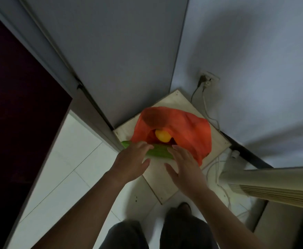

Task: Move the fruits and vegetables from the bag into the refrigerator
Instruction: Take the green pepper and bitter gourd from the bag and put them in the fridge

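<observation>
Cucumber [157,152] is the piece in hand: from the head view it lies across the near mouth of the orange bag [188,130], at about 7 o'clock from the yellow fruit [163,135] that sits deeper inside. The bag rests on a pale wooden board [167,184] on the floor, beside the grey refrigerator door [111,69].

My left hand [131,162] covers the cucumber's left part, fingers spread, thumb underneath; its grip is apart and I cannot tell whether it presses yet. My right hand [184,164] hovers at the cucumber's 3 o'clock end, fingers apart, holding nothing.

To do this well, I judge I should close the left fingers round the middle, steady the bag's lip with the right, and lift level so the plastic does not drag along.
</observation>
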A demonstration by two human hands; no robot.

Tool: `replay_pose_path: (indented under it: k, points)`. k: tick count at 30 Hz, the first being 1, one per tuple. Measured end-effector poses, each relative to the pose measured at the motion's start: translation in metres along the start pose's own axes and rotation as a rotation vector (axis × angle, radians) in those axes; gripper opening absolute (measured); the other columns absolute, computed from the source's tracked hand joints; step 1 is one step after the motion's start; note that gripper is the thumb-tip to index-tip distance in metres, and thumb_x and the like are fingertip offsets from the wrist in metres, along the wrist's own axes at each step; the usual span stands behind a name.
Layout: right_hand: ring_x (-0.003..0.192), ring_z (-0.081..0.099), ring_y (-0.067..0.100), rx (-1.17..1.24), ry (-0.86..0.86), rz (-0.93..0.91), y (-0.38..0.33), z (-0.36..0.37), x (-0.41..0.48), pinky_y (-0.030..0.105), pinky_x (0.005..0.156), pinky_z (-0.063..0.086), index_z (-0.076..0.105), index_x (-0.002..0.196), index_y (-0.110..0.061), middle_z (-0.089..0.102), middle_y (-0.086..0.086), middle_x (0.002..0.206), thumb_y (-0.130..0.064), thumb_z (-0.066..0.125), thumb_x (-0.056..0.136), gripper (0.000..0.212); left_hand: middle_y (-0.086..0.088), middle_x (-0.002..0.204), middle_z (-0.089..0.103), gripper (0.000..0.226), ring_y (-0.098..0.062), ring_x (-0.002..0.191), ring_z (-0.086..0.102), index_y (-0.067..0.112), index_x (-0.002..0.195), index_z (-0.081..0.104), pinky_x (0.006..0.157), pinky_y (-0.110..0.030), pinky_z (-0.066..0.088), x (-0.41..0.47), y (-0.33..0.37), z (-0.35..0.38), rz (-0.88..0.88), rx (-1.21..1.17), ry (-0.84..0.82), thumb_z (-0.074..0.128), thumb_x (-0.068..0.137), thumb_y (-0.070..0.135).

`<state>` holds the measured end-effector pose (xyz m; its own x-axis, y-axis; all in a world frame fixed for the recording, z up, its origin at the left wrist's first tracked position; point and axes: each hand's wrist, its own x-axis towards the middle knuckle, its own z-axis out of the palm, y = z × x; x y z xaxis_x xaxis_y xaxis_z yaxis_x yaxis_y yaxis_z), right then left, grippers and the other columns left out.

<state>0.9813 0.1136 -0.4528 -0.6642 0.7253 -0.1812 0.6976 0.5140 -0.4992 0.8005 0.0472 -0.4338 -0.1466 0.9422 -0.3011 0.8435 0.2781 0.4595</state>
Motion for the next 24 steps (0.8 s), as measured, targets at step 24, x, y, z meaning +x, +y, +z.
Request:
replay_pose_path:
  k: [24]
  points:
    - [0.127,0.039,0.017,-0.111,0.603,-0.199,0.148,0.106,0.030,0.028,0.095,0.036,0.051,0.130,-0.021,0.042,0.005,0.141,-0.049,0.051,0.083,0.055,-0.003,0.125,0.059,0.066,-0.025,0.108,0.059,0.019,0.130,0.052,0.077,-0.035,0.051,0.110,-0.052,0.141,0.591,0.353,0.317,0.077,0.069,0.028]
